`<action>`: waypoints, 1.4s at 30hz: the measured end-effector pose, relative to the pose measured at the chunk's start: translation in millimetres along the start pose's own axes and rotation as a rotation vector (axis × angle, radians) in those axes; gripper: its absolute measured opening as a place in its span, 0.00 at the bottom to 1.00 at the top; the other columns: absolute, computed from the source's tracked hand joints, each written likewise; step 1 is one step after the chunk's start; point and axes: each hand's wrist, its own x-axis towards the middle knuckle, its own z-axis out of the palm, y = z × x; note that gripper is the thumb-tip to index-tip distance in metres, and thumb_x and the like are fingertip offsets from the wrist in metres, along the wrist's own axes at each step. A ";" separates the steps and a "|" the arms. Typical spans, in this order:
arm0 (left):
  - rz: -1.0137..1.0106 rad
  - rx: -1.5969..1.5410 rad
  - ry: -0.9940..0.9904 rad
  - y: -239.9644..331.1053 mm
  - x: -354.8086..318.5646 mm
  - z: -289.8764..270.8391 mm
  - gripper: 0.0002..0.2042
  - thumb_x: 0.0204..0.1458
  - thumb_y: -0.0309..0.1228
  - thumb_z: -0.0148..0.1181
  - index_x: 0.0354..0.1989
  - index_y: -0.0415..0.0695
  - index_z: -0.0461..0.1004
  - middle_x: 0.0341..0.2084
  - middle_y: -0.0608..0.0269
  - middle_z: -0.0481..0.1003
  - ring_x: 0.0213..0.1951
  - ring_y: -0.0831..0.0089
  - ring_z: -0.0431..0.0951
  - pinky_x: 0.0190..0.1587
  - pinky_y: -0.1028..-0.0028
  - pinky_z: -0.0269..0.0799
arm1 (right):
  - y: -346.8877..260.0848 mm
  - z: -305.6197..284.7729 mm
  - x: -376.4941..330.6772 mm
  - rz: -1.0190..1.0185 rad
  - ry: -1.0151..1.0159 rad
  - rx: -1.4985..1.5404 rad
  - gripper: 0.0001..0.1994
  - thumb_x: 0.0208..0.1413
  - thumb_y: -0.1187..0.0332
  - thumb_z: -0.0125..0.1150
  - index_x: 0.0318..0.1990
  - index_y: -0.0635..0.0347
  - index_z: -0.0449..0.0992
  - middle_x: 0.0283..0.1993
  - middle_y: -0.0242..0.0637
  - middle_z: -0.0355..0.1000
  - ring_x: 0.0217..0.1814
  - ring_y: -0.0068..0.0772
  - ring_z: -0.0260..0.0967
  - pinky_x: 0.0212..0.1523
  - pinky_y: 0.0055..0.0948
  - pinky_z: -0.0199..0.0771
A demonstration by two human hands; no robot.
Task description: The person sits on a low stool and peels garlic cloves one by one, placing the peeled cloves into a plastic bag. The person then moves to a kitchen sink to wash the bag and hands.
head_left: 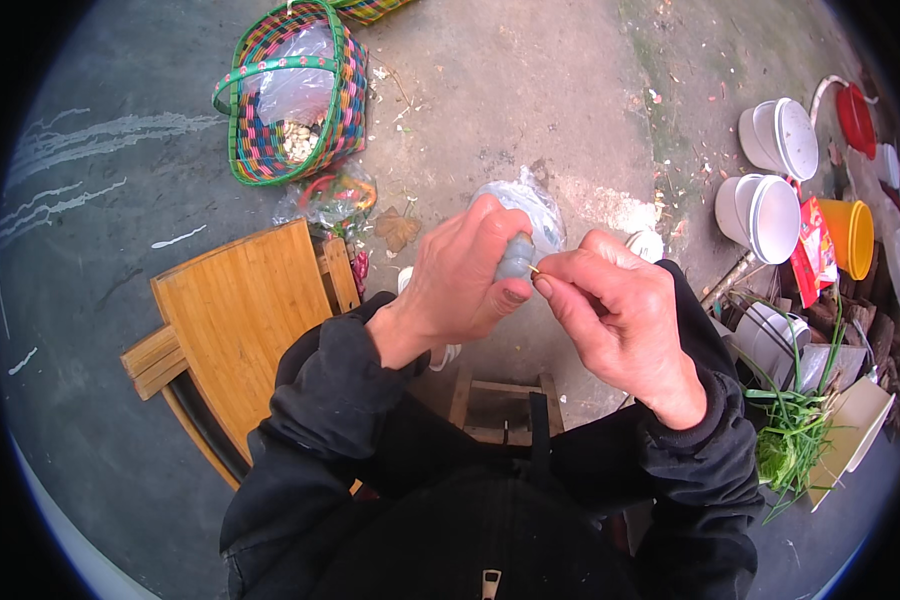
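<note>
My left hand (465, 280) is closed around a small pale grey-blue piece (516, 258), held upright between thumb and fingers. My right hand (620, 315) pinches a thin yellowish stick (534, 270) whose tip touches the side of that piece. Both hands meet in front of my chest, above the concrete ground. Just beyond them lies a clear plastic bag (530, 205), partly hidden by my fingers. Black sleeves cover both forearms.
A small wooden chair (235, 325) stands at my left. A colourful woven basket (295, 95) holding a plastic bag sits farther off. White buckets (770, 170), an orange tub (850, 235), a red packet and green leafy stalks (795, 430) crowd the right side. A low wooden stool (500, 400) is under me.
</note>
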 end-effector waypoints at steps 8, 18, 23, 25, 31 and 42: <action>-0.137 -0.318 0.072 11.3 -3.4 15.6 0.24 0.67 0.53 0.40 0.47 0.41 0.65 0.26 0.55 0.70 0.27 0.60 0.73 0.29 0.67 0.65 | 8.5 16.8 -3.9 0.166 0.082 0.263 0.03 0.55 0.77 0.63 0.37 0.64 0.78 0.29 0.35 0.71 0.29 0.28 0.68 0.29 0.26 0.65; -0.271 -0.521 0.007 16.9 -15.6 25.1 0.27 0.66 0.56 0.36 0.49 0.40 0.63 0.27 0.56 0.71 0.29 0.62 0.74 0.34 0.66 0.67 | 5.3 25.7 -1.3 0.421 0.086 0.922 0.05 0.63 0.72 0.61 0.40 0.64 0.79 0.34 0.26 0.71 0.33 0.14 0.62 0.35 0.18 0.61; -0.283 -0.467 0.012 13.1 -16.5 18.2 0.30 0.65 0.60 0.35 0.50 0.40 0.62 0.29 0.56 0.71 0.29 0.62 0.73 0.33 0.66 0.66 | 1.9 11.9 4.8 0.276 0.105 0.539 0.04 0.60 0.73 0.62 0.37 0.63 0.80 0.31 0.26 0.70 0.31 0.15 0.62 0.31 0.19 0.60; -0.297 -0.472 -0.031 8.9 -15.8 13.6 0.31 0.64 0.61 0.35 0.51 0.40 0.62 0.30 0.56 0.70 0.29 0.62 0.72 0.33 0.66 0.65 | 2.3 5.5 5.1 0.244 0.071 0.352 0.03 0.58 0.75 0.62 0.35 0.61 0.82 0.29 0.28 0.72 0.30 0.18 0.66 0.31 0.22 0.65; -0.195 -0.391 0.060 5.2 -11.8 16.2 0.31 0.63 0.62 0.35 0.51 0.40 0.62 0.31 0.55 0.69 0.28 0.61 0.71 0.32 0.66 0.65 | 4.9 9.4 4.4 0.103 0.079 0.185 0.02 0.54 0.77 0.64 0.34 0.61 0.81 0.27 0.32 0.71 0.24 0.23 0.64 0.25 0.25 0.62; -0.032 -0.106 0.064 0.5 -4.8 13.8 0.30 0.62 0.61 0.40 0.49 0.41 0.63 0.31 0.53 0.71 0.31 0.54 0.75 0.32 0.63 0.68 | 5.2 6.9 1.5 0.119 0.010 0.171 0.02 0.54 0.77 0.63 0.35 0.63 0.79 0.27 0.36 0.70 0.24 0.27 0.65 0.25 0.26 0.63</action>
